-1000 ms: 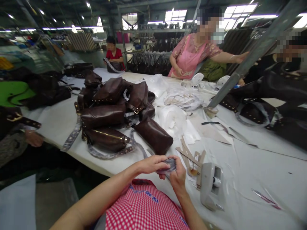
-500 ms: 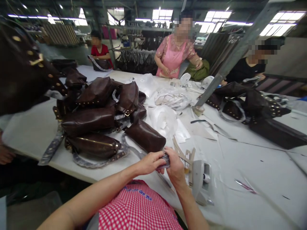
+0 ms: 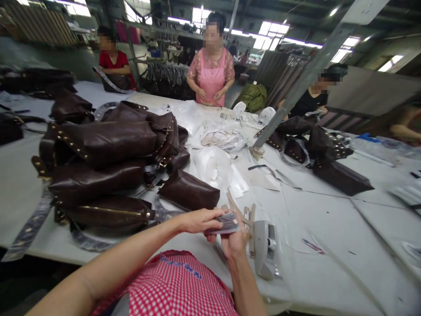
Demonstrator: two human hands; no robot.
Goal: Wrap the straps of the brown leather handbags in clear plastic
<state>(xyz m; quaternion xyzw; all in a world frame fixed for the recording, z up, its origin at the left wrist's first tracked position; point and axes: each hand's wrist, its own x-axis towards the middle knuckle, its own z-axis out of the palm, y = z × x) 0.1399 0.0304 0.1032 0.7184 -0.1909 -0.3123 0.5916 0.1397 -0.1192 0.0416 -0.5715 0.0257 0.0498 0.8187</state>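
Note:
Both hands are closed on a dark bag strap [image 3: 227, 223] with clear plastic film round it and a metal stud near its right end. My left hand [image 3: 201, 220] grips it from the left, fingers over the top. From below and the right, my right hand [image 3: 236, 242] holds the other end. Just beyond them, a dark brown leather bag [image 3: 189, 189] lies on the white table [image 3: 315, 281]. Right of my right hand stands a grey tape dispenser [image 3: 265, 250], with beige strips [image 3: 250, 224] beside it.
Brown leather bags [image 3: 101, 140] are heaped on the left, and more bags [image 3: 305, 136] lie at the right behind a slanted metal post [image 3: 289, 101]. Clear plastic [image 3: 213, 164] covers mid-table. Small snips [image 3: 312, 245] lie at right. A person in a pink apron [image 3: 212, 72] stands opposite.
The strap has come into fuller view as my right hand turned and opened out beneath it. Another bag now lies atop the left heap. The person opposite has drawn both hands together.

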